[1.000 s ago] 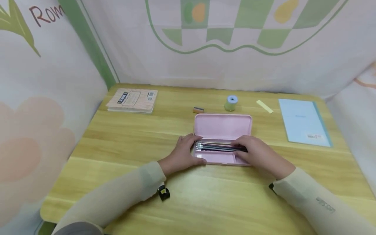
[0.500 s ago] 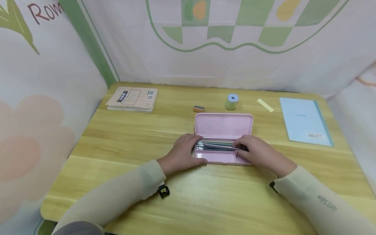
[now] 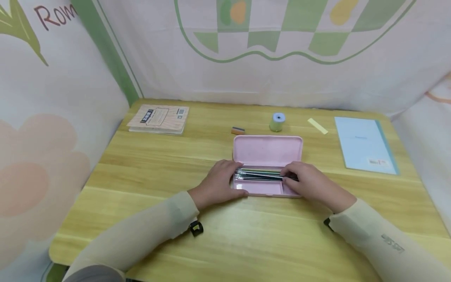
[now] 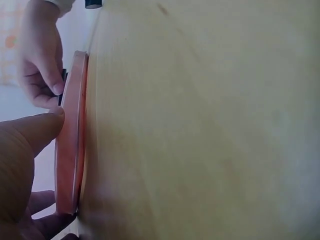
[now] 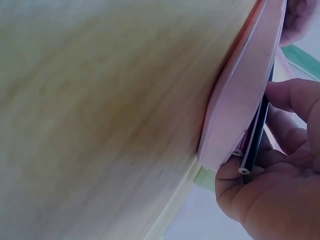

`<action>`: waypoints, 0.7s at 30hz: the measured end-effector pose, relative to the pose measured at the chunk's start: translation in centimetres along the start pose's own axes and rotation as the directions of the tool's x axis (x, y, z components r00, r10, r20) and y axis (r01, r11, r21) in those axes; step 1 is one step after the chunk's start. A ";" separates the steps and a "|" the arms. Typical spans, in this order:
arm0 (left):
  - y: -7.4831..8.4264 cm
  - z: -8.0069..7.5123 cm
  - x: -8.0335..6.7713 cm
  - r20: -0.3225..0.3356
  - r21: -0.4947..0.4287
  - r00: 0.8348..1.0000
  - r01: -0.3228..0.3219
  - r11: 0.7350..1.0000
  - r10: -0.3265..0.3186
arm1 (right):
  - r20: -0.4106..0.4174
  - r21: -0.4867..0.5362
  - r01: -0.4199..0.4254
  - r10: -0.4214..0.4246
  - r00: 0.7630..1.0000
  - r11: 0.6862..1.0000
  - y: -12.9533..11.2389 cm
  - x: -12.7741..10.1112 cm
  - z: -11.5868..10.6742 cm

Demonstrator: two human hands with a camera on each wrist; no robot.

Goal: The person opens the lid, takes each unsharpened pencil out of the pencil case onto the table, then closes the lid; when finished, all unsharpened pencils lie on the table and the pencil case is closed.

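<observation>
A pink pencil case [image 3: 267,150] lies open on the table, its lid tipped back. Several pencils [image 3: 258,175] lie lengthwise in its tray, their metal-banded ends towards the left. My left hand [image 3: 219,182] grips the left end of the case, thumb at the front edge and fingers at the back corner. With thumb and fingers my right hand [image 3: 307,182] pinches pencils at the right end of the tray. In the right wrist view a dark pencil [image 5: 257,135] sticks out past the thumb, with another pencil end beside it.
Behind the case are a small orange-and-dark block [image 3: 237,131], a green pot with a blue top [image 3: 277,122] and a pale yellow strip [image 3: 318,126]. A patterned notebook [image 3: 160,118] lies back left, a light blue booklet [image 3: 366,145] at right. Fabric walls [image 3: 246,82] border the table.
The pencils have spread flatter and more evenly across the tray, and a green one now shows. My right hand has shifted very slightly right; my left hand keeps its place on the case.
</observation>
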State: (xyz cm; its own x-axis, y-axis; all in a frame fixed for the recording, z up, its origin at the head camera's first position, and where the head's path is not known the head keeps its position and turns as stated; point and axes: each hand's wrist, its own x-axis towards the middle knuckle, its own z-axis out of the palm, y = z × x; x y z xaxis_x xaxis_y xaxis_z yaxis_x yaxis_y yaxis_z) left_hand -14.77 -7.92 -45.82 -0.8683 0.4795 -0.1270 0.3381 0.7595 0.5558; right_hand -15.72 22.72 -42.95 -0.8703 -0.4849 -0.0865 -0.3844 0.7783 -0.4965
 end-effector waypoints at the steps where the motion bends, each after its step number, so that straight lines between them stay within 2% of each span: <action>1: 0.0 0.0 0.0 0.000 0.012 1.000 -0.004 1.000 0.004 | -0.003 0.002 -0.010 0.010 1.000 1.000 0.0 0.0 0.0; 6: 0.0 0.0 -0.1 -0.010 0.024 1.000 -0.005 1.000 0.005 | -0.002 0.023 -0.048 0.048 0.999 0.999 0.3 0.1 0.0; 15: -0.4 0.7 0.1 -0.045 -0.168 0.998 0.029 0.985 -0.037 | 0.022 0.069 -0.105 0.103 0.994 0.992 0.2 -0.2 -0.3; 21: -0.7 1.1 0.3 -0.055 -0.190 0.998 0.033 0.981 -0.045 | 0.013 0.090 -0.110 0.109 0.994 0.990 0.3 -0.4 -0.3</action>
State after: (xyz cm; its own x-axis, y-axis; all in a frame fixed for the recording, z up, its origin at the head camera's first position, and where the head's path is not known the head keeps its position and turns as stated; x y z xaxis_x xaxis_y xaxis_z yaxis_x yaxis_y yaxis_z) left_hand -14.87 -7.83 -47.11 -0.9011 0.4203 -0.1065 0.2338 0.6778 0.6971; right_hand -15.62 23.25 -42.77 -0.9029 -0.4024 -0.1515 -0.2573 0.7880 -0.5594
